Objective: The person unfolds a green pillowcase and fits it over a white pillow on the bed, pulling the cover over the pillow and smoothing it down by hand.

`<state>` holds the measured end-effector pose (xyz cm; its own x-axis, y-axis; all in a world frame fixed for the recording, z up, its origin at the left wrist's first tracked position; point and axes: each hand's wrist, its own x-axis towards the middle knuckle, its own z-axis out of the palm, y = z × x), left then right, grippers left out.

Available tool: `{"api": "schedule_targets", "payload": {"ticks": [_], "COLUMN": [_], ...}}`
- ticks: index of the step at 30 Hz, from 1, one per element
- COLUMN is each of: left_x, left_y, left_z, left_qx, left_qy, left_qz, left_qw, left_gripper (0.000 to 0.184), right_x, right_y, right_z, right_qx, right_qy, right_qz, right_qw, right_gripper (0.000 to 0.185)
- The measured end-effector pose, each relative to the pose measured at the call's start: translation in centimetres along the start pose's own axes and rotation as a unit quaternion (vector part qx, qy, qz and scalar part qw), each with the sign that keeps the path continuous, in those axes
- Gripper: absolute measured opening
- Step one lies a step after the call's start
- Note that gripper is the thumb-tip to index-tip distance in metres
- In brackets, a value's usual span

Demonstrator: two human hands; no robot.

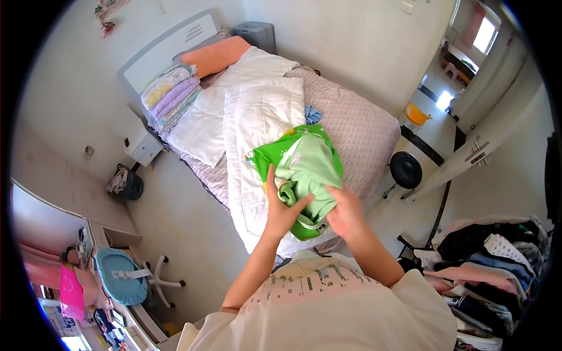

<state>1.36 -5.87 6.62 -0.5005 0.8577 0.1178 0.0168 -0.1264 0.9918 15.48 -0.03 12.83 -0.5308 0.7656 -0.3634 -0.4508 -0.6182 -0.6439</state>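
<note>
A light green piece of folded clothing point(313, 167) is between my two hands above the near end of the bed. Under and around it shows a bright green printed item point(269, 154), with white and yellow marks; whether it is a bag or cloth I cannot tell. My left hand point(282, 207) holds the clothing at its left side, thumb across the front and fingers upright along the edge. At the right side, my right hand point(345, 213) is closed on the cloth, its fingertips partly hidden. A small blue cloth point(313, 114) lies just beyond.
A white quilt point(263, 105) spreads over the bed point(366, 126). Folded bedding point(172, 96) and an orange pillow point(216, 57) lie near the headboard. A round black stool point(405, 169) stands right, by piled clothes point(486, 263). A blue-covered chair point(121, 276) is at left.
</note>
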Motion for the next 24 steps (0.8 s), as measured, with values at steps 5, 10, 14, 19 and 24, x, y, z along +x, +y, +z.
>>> {"api": "schedule_targets", "payload": {"ticks": [5, 10, 14, 19, 24], "left_x": [0.1, 0.1, 1.5, 1.5, 1.0], "left_y": [-10.6, -3.5, 3.2, 0.7, 0.8], "left_z": [-5.0, -4.1, -3.0, -4.1, -6.6], "left_qx": [-0.104, -0.449, -0.550, -0.624, -0.511], "left_qy": [0.031, -0.094, -0.063, -0.126, -0.005], "left_qz": [-0.143, -0.265, -0.249, -0.139, -0.135], "left_qw": [0.984, 0.848, 0.795, 0.759, 0.849], "left_gripper": [0.066, 0.052, 0.048, 0.052, 0.047], "right_x": [-2.7, 1.5, 0.5, -0.5, 0.1], "right_y": [-5.4, -6.1, -2.7, -1.3, -3.6], "right_z": [-0.2, -2.1, 0.3, 0.5, -0.6], "right_qx": [0.041, 0.027, -0.403, -0.507, -0.212], "right_qy": [-0.090, -0.021, 0.072, -0.141, -0.092], "right_qz": [-0.092, -0.163, -0.517, -0.246, -0.139], "right_qw": [0.991, 0.986, 0.752, 0.814, 0.963], "right_gripper": [0.037, 0.044, 0.060, 0.043, 0.025]}}
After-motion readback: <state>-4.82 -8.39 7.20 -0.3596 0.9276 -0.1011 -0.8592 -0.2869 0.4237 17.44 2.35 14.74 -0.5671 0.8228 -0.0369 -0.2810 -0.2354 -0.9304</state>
